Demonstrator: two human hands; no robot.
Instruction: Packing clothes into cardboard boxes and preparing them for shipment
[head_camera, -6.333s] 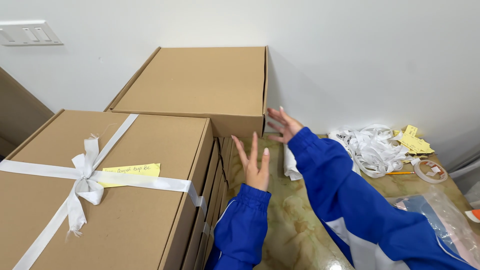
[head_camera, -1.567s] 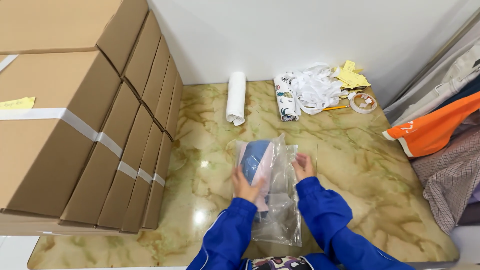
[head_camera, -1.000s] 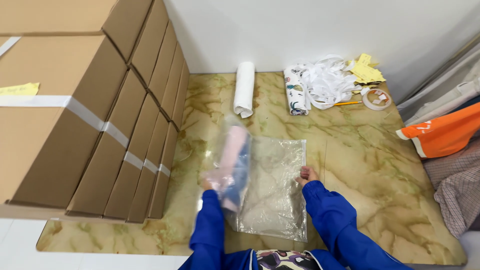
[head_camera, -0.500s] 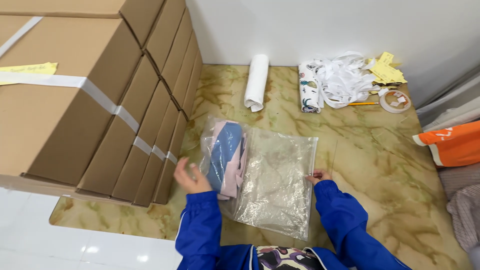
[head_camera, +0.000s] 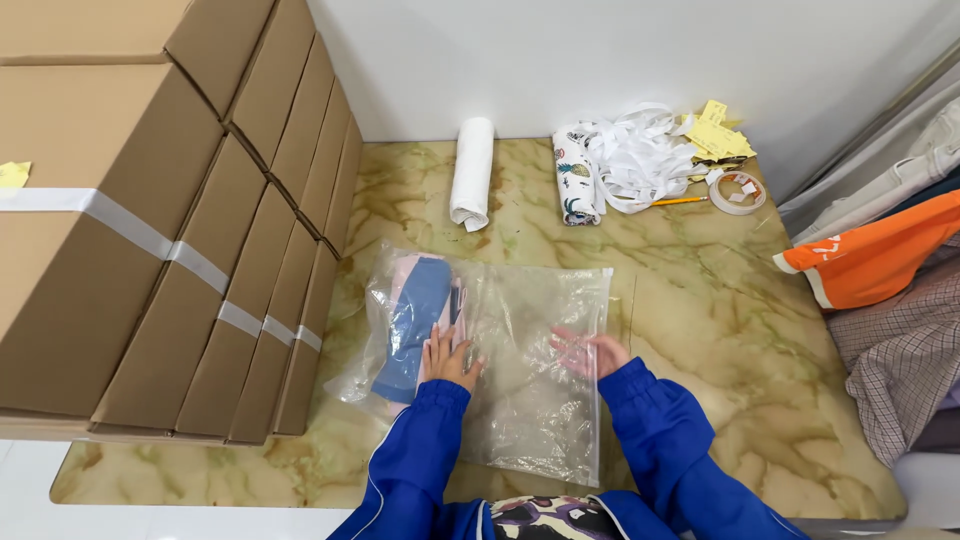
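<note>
Both hands now lie flat and released on the clear plastic zip bag (head_camera: 530, 370) at the marble table's (head_camera: 720, 330) centre: the left hand (head_camera: 447, 358) has moved in from the bag's edge onto the folded blue-and-pink cloth (head_camera: 415, 325) at the bag's 9 o'clock. The right hand (head_camera: 588, 352) has shifted from the 3 o'clock edge onto the empty plastic.

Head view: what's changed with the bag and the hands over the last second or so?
The left hand has let go of the pink and blue garment, which it had lifted, and now presses flat on it. The right hand moved from the plastic bag's right edge onto its top, palm down. The bag now lies flat on the table. Boxes, white roll and ribbon pile are unchanged.
</note>
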